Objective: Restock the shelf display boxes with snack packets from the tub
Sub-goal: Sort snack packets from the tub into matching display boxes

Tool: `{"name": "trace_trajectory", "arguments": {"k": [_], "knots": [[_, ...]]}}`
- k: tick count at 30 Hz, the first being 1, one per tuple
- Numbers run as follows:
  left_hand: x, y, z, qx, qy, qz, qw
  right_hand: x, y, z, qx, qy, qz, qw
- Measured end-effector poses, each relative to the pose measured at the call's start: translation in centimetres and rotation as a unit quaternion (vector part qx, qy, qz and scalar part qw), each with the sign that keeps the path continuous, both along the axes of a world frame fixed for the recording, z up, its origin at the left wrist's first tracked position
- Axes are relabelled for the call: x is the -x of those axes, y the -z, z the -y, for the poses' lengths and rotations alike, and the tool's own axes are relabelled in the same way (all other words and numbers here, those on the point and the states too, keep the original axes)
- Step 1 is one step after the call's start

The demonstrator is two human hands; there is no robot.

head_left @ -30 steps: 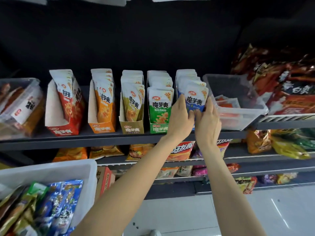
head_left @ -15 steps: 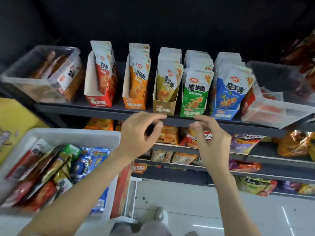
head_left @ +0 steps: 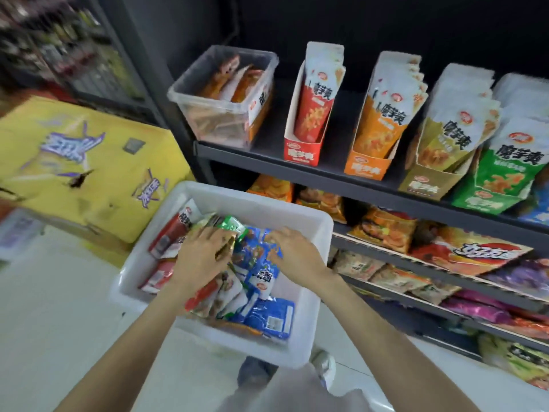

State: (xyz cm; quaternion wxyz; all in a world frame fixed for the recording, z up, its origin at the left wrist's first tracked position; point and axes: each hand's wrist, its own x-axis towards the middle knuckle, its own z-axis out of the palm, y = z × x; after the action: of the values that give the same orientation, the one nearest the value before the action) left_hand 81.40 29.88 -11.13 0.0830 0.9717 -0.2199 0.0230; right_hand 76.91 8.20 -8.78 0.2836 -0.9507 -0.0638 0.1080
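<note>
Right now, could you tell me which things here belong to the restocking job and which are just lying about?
Part of the job:
- white tub of snack packets
- left hand and right hand, both in the tub
- display boxes: red, orange, tan, green

Just lying about:
- yellow carton
- clear bin
- lower-shelf bags

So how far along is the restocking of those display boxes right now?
Partway. The orange box, tan box and green box look packed. The red box shows only a few packets, so it still needs filling. Both hands, left hand and right hand, are in the white tub, sorting through the many packets left there.
</note>
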Motion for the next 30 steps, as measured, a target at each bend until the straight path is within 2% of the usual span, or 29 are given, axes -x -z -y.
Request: {"name": "trace_trajectory", "arguments": {"k": [3, 6, 11, 13, 15, 16, 17, 19, 20, 21, 22, 23, 24, 27, 30], "knots": [[-0.9, 0.7, -0.8, -0.016, -0.005, -0.009, 1.000, -2.9, 2.4, -2.6, 0.012, 0.024, -0.034, 0.999], [-1.2, 1.6, -1.4, -0.032, -0.005, -0.044, 0.998, -5.2, 4.3, -4.9, -0.010, 0.102, -0.058, 0.993], [-1.0, 1.9, -1.4, -0.006, 0.021, -0.034, 0.999, -7.5, 5.9, -7.4, -0.018, 0.196, -0.076, 0.978], [-1.1, 1.4, -1.4, 0.034, 0.003, -0.061, 0.998, -7.3, 5.6, -7.6, -0.061, 0.233, -0.060, 0.969], [-1.2, 0.3, -1.3, 0.143, -0.062, -0.119, 0.981, -6.3, 4.9, -7.4, -0.095, 0.258, -0.010, 0.962], [-1.1, -0.5, -1.1, 0.230, -0.110, -0.167, 0.953, -5.4, 4.4, -7.2, -0.118, 0.268, 0.020, 0.956], [-0.9, -1.5, -0.7, 0.331, -0.162, -0.236, 0.899, -4.5, 3.8, -6.7, -0.147, 0.279, 0.049, 0.948], [-0.6, -3.1, 0.4, 0.500, -0.235, -0.389, 0.737, -2.5, 2.2, -5.3, -0.208, 0.287, 0.089, 0.931], [-0.6, -3.7, 0.8, 0.548, -0.251, -0.440, 0.666, -1.4, 1.3, -4.5, -0.226, 0.272, 0.106, 0.929], [-0.7, -4.2, 1.2, 0.583, -0.260, -0.469, 0.610, -0.4, 0.4, -3.7, -0.231, 0.245, 0.123, 0.934], [-0.7, -4.5, 1.5, 0.602, -0.267, -0.481, 0.579, 0.6, -0.3, -2.9, -0.228, 0.209, 0.143, 0.940], [-0.7, -4.9, 1.8, 0.607, -0.266, -0.484, 0.571, 1.5, -0.9, -2.2, -0.222, 0.166, 0.165, 0.947], [-0.5, -5.2, 2.2, 0.597, -0.255, -0.484, 0.587, 2.4, -1.0, -1.6, -0.212, 0.123, 0.184, 0.952], [0.5, -5.9, 3.3, 0.554, -0.190, -0.466, 0.663, 4.3, -0.6, 0.1, -0.178, 0.033, 0.209, 0.961], [1.5, -6.7, 4.3, 0.521, -0.136, -0.446, 0.715, 5.6, -0.8, 1.8, -0.189, 0.026, 0.175, 0.966]]}}
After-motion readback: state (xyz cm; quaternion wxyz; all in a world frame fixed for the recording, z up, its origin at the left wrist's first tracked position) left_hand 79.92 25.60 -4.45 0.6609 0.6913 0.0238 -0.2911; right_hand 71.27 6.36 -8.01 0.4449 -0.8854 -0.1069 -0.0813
